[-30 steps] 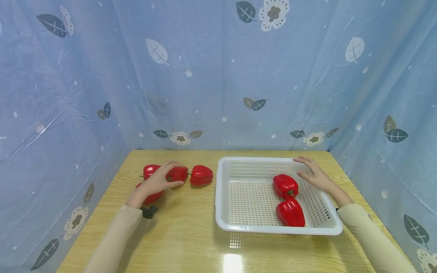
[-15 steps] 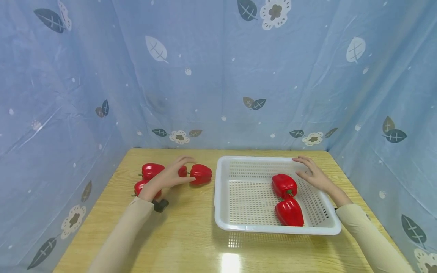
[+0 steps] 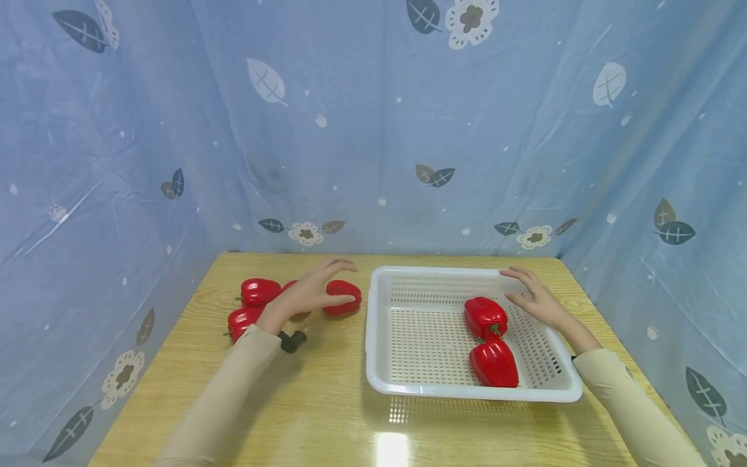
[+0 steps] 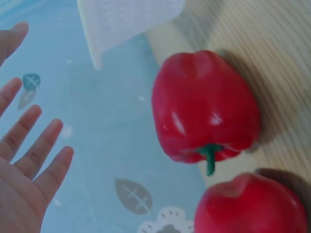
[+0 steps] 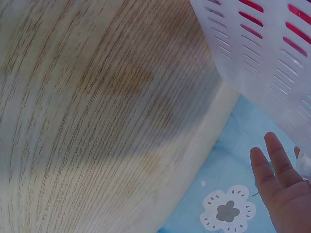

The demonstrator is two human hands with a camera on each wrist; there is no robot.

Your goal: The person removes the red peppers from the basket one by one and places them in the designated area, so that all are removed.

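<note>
My left hand (image 3: pixel 312 290) hovers with fingers spread over a red bell pepper (image 3: pixel 342 311), thumb and fingers apart around it. In the left wrist view that bell pepper (image 4: pixel 204 107) lies beside the hand with its green stem showing, not gripped. Behind the left wrist are several more bell peppers (image 3: pixel 259 292), one partly covered by the hand. A white plastic basket (image 3: pixel 455 392) holds two red bell peppers (image 3: pixel 486 316). At the basket's right side is my right hand (image 3: pixel 539 301), fingers extended; the right wrist view has its hand (image 5: pixel 286 194) beside the slotted wall, holding nothing visible.
The wooden table (image 3: pixel 327 415) has a blue patterned curtain (image 3: pixel 350 130) along its back and sides. A dark wrist device (image 3: pixel 293 341) sits under my left wrist. The basket occupies the table's right half.
My left hand has moved right across the row, from the bell peppers on the left to the one nearest the basket. My right hand stays by the basket.
</note>
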